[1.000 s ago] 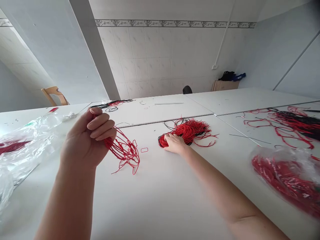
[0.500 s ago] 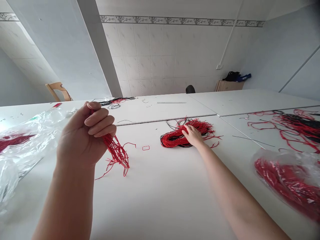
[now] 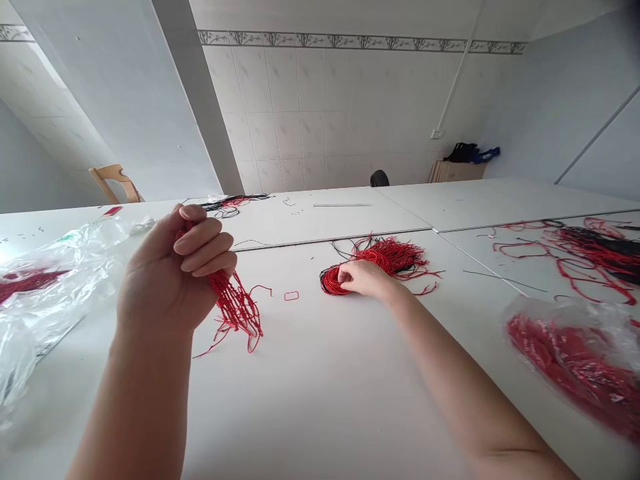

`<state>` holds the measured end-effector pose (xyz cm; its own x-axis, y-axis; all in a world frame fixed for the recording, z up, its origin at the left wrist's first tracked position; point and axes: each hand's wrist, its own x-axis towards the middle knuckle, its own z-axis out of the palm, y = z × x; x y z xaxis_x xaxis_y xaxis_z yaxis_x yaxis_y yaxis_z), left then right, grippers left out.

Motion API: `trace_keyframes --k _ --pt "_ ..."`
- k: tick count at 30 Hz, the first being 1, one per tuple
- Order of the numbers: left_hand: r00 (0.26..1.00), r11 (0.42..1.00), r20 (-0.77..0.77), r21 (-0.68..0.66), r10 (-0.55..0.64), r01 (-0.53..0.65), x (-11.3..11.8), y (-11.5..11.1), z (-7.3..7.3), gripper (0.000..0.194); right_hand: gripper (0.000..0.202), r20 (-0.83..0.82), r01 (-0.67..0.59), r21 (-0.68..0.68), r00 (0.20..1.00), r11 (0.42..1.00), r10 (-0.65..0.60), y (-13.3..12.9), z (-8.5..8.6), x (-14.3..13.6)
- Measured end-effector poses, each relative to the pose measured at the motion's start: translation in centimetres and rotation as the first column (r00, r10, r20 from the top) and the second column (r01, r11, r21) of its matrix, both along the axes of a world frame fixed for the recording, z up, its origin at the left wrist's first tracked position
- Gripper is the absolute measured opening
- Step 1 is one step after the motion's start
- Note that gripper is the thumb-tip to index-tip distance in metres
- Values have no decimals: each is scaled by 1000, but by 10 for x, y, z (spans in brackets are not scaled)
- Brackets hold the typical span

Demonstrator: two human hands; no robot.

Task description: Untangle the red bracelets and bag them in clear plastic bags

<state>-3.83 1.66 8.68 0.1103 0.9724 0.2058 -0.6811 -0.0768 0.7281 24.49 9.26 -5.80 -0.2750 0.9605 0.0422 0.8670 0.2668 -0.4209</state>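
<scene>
Lying between left hand (image 3: 175, 267)'s cords (image 3: 237, 307) and coiled bundle (image 3: 400, 255): a red loop (image 3: 291, 296).

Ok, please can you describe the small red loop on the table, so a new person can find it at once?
Start at the near part of the white table, between the left hand with red cords and the right hand at the red and black bundle. The small red loop lies there alone. Its thin outline forms a rounded rectangle, unlike the tangled or bundled cords.
</scene>
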Motion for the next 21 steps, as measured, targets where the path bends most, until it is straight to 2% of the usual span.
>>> trace_keyframes --k 6,11,15,21 --pt "1000 1000 14 -13 9 -9 0 -3 2 42 14 -20 29 0 999 1000 -29 3 -10 -13" --pt "1000 1000 5 5 -2 2 -1 -2 2 42 11 -183 65 38 982 997 -57 0 4 1" --pt "1000 1000 -7 9 2 -2 -1 -2 1 41 15 -391 133 89 916 987 -89 2 16 20" --pt "1000 999 -8 26 -20 20 -2 -1 0 40 29 -608 261 148 785 954 -120 11 16 36"
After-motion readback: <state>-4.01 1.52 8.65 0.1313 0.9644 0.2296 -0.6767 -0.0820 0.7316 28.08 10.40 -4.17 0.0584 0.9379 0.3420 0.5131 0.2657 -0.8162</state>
